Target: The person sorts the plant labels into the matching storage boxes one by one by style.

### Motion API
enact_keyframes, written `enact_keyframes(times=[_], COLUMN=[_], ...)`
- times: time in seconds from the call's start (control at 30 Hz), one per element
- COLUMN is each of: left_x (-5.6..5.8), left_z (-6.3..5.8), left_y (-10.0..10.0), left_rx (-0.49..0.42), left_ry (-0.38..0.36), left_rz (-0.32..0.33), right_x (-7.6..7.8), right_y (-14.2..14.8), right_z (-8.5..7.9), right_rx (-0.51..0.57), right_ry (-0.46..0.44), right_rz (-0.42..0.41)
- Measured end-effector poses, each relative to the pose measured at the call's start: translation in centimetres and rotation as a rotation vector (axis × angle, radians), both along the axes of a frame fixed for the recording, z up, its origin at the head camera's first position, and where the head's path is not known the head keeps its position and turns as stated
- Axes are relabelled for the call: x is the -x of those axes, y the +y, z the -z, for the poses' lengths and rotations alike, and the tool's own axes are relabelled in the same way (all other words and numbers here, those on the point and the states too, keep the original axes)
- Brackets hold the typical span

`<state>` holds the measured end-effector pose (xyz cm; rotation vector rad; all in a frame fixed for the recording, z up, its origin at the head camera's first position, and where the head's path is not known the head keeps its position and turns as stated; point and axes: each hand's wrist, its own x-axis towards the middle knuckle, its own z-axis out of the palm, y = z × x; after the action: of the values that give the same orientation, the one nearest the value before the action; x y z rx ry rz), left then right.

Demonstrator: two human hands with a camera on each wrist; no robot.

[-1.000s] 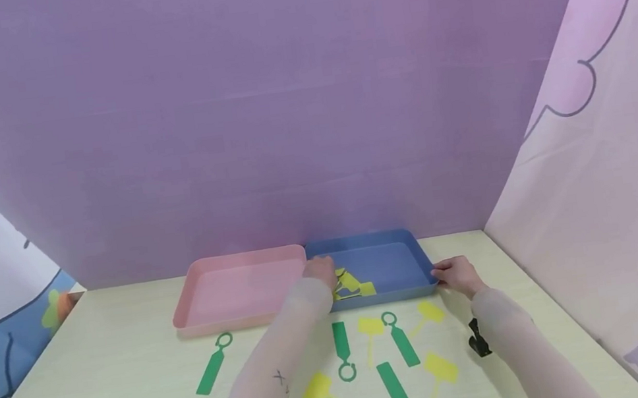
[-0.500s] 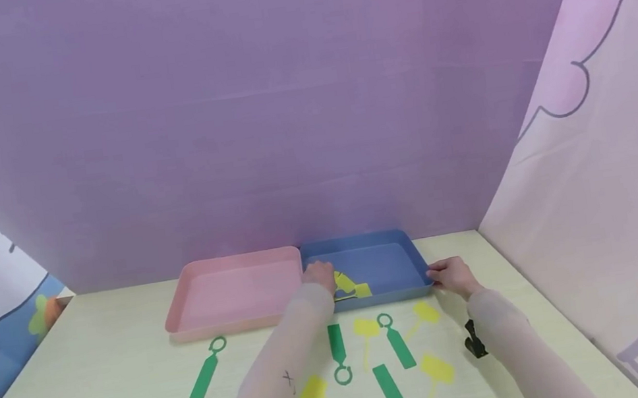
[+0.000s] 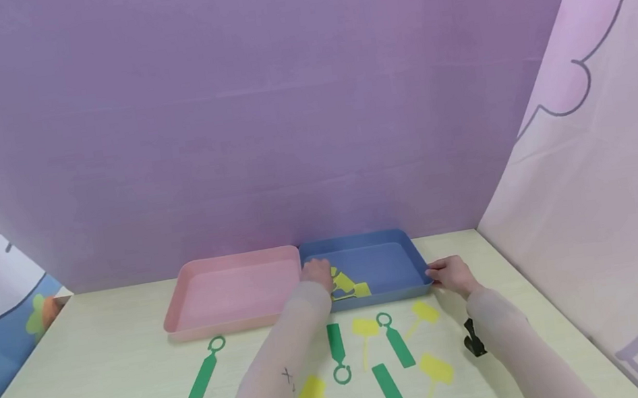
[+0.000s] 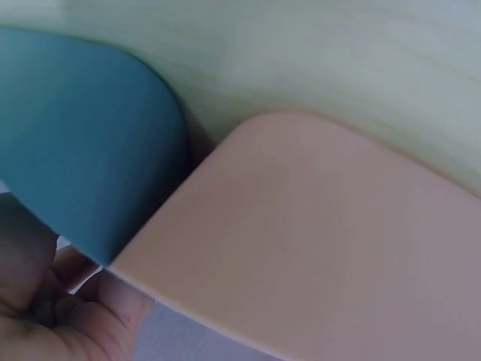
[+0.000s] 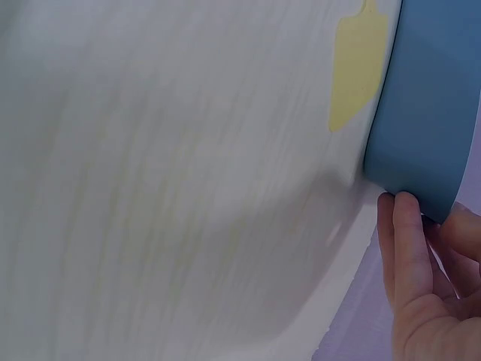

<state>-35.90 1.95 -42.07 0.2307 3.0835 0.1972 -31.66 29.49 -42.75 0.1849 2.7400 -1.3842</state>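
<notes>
A blue tray (image 3: 380, 261) stands at the back of the table, side by side with a pink tray (image 3: 246, 284). My left hand (image 3: 317, 273) holds the blue tray's left end, where the two rims meet. In the left wrist view its curled fingers (image 4: 98, 316) sit right at that corner, partly behind the walls. My right hand (image 3: 454, 274) pinches the blue tray's right front corner, fingertips (image 5: 406, 207) against the outside wall. Several flat yellow tags (image 3: 344, 282) with thin stems lie in the tray, partly covered by my left hand.
In front of the trays lie several green ringed tags (image 3: 204, 379) and more yellow stemmed tags (image 3: 435, 369). Beneath my right forearm is a small black object (image 3: 474, 339). A purple backdrop (image 3: 310, 127) rises directly behind the trays, and a printed cloth (image 3: 615, 222) borders the right side.
The whole head view has shifted slightly, so trays and tags appear a little further left. Both hands keep their places at the blue tray's two ends.
</notes>
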Motion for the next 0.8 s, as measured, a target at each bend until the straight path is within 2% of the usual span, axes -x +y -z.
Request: enact_keyframes(times=[0.17, 0.3, 0.5, 0.63, 0.8], left_x=[0.15, 0.03, -0.06, 0.22, 0.50], left_z=[0.34, 0.14, -0.32, -0.01, 0.56], left_y=[-0.02, 0.04, 0.08, -0.08, -0.38], left_rx=[-0.024, -0.041, -0.085, -0.117, -0.131], left_ry=[0.038, 0.044, -0.001, -0.031, -0.029], left_rz=[-0.005, -0.025, -0.060, -0.070, -0.074], right_x=[0.04, 0.03, -0.08, -0.06, 0.11], right_y=[0.10, 0.16, 0.12, -0.09, -0.22], right_z=[-0.03, -0.06, -0.04, -0.04, 0.04], right_rx=[0.017, 0.019, 0.007, 0.015, 0.023], right_ry=[0.001, 0.004, 0.010, 0.008, -0.005], right_rz=[-0.008, -0.008, -0.008, -0.003, 0.004])
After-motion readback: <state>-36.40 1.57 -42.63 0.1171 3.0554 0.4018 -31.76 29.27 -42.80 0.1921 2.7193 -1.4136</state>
